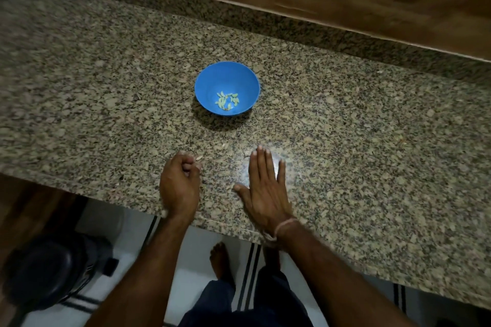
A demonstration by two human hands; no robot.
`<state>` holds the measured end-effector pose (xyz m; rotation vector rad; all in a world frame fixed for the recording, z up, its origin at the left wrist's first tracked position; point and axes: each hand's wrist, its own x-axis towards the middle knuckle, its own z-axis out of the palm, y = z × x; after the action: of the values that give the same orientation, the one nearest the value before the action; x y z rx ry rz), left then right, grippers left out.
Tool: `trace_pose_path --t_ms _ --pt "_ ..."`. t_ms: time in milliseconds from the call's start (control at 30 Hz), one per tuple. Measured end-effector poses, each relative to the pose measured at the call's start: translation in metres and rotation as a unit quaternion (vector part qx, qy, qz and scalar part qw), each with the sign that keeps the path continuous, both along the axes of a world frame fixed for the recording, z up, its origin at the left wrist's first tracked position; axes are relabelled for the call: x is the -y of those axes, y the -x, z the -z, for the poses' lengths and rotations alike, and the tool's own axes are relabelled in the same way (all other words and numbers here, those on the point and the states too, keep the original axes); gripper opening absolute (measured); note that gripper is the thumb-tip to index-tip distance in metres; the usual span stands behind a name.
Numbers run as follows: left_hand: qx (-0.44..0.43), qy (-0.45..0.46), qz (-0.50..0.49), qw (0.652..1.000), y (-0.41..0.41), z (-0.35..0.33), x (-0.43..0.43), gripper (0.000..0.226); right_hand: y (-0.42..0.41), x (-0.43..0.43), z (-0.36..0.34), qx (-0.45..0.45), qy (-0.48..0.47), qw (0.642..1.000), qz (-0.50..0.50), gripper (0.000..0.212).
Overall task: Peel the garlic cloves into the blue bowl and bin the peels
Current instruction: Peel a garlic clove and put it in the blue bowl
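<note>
Blue plastic bowl (207, 82) stands well back on the speckled granite desk (345, 141), the small pale peeled garlic cloves (227, 101) lying in it. Left hand (180, 180) has its grip clenched near the front edge, whether on peels I cannot tell, a pale papery scrap (199, 158) just beside it; right hand (265, 188) lies flat, grip released. Best sweep stray scraps into the cupped hand before turning to the dark round bin (53, 271) on the floor.

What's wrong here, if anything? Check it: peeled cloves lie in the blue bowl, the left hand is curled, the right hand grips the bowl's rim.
One thing is wrong: the right hand does not grip the blue bowl; it lies flat, fingers straight, on the counter, apart from it. The head view shows this. The rest stands.
</note>
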<state>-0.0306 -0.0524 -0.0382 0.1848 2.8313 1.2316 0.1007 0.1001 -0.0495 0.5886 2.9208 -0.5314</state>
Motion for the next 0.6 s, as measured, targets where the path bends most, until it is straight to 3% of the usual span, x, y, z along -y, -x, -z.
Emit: trace_pose_path --t_ms 200,367,600 --pt "0.019 0.022 -0.040 0.999 -0.051 -0.002 0.001 0.014 -0.006 -0.044 0.000 0.015 -0.004 1.000 0.007 0.095" --pt "0.053 0.005 -0.061 0.997 -0.083 -0.008 -0.021 0.016 0.017 -0.047 0.006 -0.014 -0.003 0.994 -0.104 0.091" --pt "0.090 -0.111 -0.159 0.977 -0.098 -0.013 -0.036 0.017 0.058 -0.056 0.002 -0.074 0.077 0.958 -0.265 0.077"
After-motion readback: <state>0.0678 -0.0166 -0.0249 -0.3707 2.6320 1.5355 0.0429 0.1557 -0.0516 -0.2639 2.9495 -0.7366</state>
